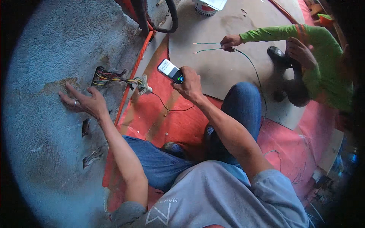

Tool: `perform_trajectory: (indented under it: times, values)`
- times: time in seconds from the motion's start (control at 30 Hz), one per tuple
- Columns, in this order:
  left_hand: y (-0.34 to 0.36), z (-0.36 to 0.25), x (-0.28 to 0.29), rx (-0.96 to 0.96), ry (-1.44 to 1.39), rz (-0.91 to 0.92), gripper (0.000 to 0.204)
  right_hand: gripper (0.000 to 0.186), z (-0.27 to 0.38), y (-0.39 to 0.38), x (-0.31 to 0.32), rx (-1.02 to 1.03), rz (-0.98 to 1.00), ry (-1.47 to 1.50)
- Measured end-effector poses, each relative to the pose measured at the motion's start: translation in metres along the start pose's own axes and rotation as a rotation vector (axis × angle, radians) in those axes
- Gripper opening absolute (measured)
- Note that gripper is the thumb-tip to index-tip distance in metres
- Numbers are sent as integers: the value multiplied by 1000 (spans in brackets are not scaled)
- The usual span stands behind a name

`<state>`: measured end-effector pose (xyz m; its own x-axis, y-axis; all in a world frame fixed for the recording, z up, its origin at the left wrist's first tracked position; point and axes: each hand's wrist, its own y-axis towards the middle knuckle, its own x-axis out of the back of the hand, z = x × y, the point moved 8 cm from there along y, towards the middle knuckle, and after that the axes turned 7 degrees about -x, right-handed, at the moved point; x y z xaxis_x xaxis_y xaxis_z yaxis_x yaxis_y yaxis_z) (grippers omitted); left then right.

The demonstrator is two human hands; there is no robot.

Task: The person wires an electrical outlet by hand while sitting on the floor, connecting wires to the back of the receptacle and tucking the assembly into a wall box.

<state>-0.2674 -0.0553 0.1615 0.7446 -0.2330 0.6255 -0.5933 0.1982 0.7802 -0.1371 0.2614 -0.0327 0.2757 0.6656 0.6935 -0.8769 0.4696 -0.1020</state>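
My left hand (86,102) rests on the rough grey wall (49,125), fingers spread, a ring on one of them. Just above it, a bundle of coloured wires (118,78) comes out of a wall opening and runs to a loose electrical outlet (144,86). A white plug (149,89) sits at the outlet, with a thin dark cord (173,110) curving from it toward my right forearm. Closed around a smartphone (170,70) with a lit screen is my right hand (191,84), to the right of the outlet.
An orange corrugated conduit (139,57) follows the wall's foot. Two more wall openings (86,127) (92,158) lie lower. At right, a person in a green sleeve (270,33) holds green wires (208,46) over a board (213,72), near a dark power tool (279,57). A bucket (205,9) stands behind.
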Motion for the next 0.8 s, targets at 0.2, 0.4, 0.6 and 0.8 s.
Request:
perform_trajectory:
  times: [0.2, 0.4, 0.6, 0.8]
  values:
    - [-6, 3, -17, -96, -17, -20, 92, 52, -29, 8, -41, -68, 7, -32]
    - [-8, 8, -18, -94, -46, 60, 92, 52, -73, 17, -92, -289, -21, -59]
    - [-8, 13, -16, -84, -40, 71, 94, 57, -76, 50, -126, -194, -10, -161]
    - [-7, 7, -21, -120, -9, 114, 95, 39, -87, 90, -140, -78, -10, -413]
